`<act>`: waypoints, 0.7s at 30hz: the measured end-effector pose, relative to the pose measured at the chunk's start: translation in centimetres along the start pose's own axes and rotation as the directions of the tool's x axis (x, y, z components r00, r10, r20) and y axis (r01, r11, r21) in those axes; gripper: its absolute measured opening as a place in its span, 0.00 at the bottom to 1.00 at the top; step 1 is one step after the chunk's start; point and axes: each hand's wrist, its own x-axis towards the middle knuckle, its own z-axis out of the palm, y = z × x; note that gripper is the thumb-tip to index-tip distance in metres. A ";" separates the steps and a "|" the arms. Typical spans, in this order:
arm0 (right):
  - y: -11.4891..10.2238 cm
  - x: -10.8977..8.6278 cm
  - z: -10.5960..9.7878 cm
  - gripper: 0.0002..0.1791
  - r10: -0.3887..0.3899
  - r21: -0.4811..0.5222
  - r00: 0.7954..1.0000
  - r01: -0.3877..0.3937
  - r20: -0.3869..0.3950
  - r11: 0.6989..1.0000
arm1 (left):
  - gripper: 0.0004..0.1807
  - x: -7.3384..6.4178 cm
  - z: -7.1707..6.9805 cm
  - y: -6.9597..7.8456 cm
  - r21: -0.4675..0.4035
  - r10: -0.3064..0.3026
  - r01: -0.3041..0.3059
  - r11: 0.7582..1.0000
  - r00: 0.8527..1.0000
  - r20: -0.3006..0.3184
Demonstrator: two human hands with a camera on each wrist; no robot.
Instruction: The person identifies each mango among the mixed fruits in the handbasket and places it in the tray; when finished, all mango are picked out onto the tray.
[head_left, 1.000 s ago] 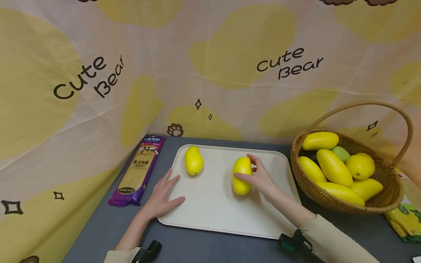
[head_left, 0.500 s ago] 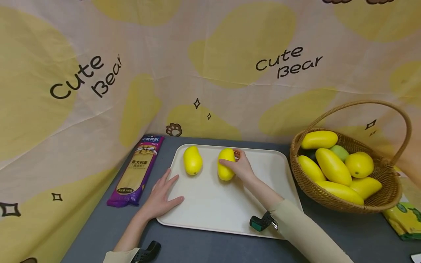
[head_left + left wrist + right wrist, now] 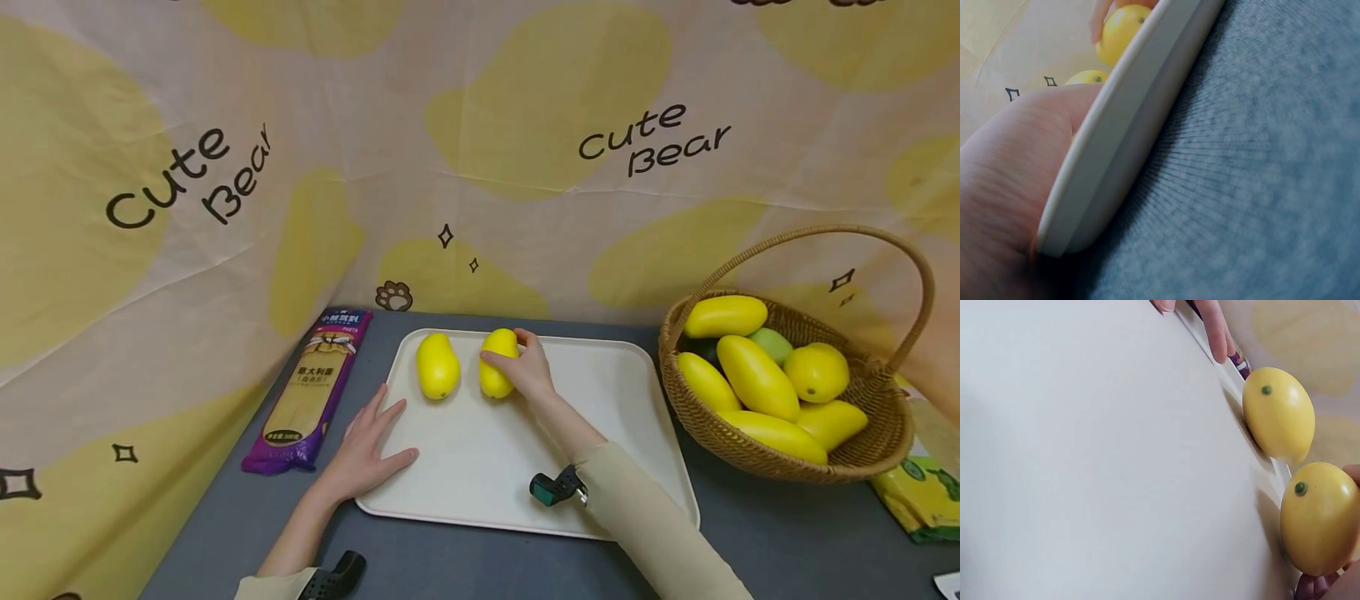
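My right hand [image 3: 534, 371] grips a yellow mango [image 3: 495, 383] at the back of the cream tray [image 3: 465, 467], thumb on its near side and fingers behind it. In the right wrist view the held mango [image 3: 1316, 519] shows a small green dot on its end. A second yellow mango [image 3: 438, 367] lies just left of it on the tray, with a narrow gap between them. My left hand [image 3: 366, 450] rests on the tray's left edge, fingers spread and holding nothing. The left wrist view shows that hand [image 3: 1016, 162] against the tray's rim [image 3: 1116, 125].
A wicker basket [image 3: 697, 433] with a tall handle stands right of the tray, holding several yellow mangoes and some green fruit. A purple pasta packet [image 3: 311, 392] lies to the left. A yellow-green bag [image 3: 918, 492] is partly behind the basket. A printed cloth [image 3: 510, 150] hangs behind.
My right hand has carried the mango leftward and back across the tray, close to the other mango. My left hand has stayed at the tray's left edge.
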 end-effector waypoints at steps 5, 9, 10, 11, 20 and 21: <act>0.0 0.1 0.7 0.45 -0.004 -0.026 1.000 0.004 -0.021 1.000 | 0.43 0.0 0.0 -0.2 -0.001 0.002 -0.002 1.000 1.000 -0.003; 0.0 0.1 1.2 0.44 0.011 -0.023 0.999 -0.012 -0.030 1.000 | 0.43 0.0 0.1 -0.3 0.002 0.004 -0.004 1.000 1.000 -0.005; 0.0 0.0 1.3 0.44 0.016 -0.021 0.999 -0.016 -0.033 1.000 | 0.43 0.0 0.1 -0.3 0.004 0.005 -0.005 1.000 1.000 -0.006; 0.0 0.0 1.4 0.44 0.016 -0.018 0.999 -0.017 -0.036 1.000 | 0.43 -0.1 0.1 -0.3 0.004 0.005 -0.005 1.000 1.000 -0.007; 0.5 0.0 2.0 0.40 0.007 -0.041 0.998 -0.010 -0.063 0.999 | 0.43 0.0 0.1 -0.2 0.014 0.010 -0.010 1.000 1.000 -0.016; 0.5 0.0 2.0 0.40 0.010 -0.042 0.998 -0.012 -0.063 0.999 | 0.43 0.0 0.1 -0.2 0.015 0.009 -0.009 1.000 1.000 -0.016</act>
